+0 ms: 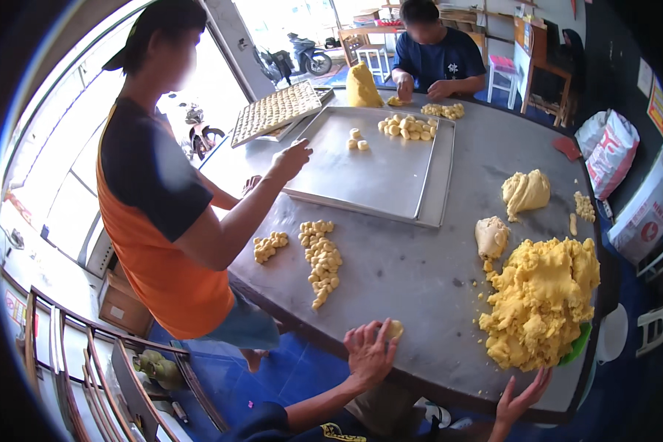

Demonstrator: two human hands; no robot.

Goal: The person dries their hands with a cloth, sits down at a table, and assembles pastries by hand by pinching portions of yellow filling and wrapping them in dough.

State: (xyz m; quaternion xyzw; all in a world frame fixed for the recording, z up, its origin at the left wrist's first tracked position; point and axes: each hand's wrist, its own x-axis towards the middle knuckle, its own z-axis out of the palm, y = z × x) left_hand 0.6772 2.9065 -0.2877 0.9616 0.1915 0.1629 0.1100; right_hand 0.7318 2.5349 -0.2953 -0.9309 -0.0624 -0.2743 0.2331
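At the near table edge, my left hand point(370, 355) rests with its fingers stretched out and apart. A small, flattened pale-yellow piece of dough point(395, 329) lies right beside its fingertips, seemingly touching them. My right hand point(521, 399) is at the edge further right, fingers spread and holding nothing. Just beyond it rises a big crumbly yellow mound point(541, 298), with part of a green container point(578, 344) showing under its right side. A smooth pale dough lump point(491, 237) sits behind the mound, and a yellow dough lump point(526, 193) lies farther back.
Small dough pieces point(322, 258) lie in a cluster left of centre. A metal tray point(361, 184) holds several dough balls; a filled tray point(276, 110) is behind it. One co-worker point(155, 199) stands at the left, another point(438, 62) works across the table. White sacks point(611, 151) stand right.
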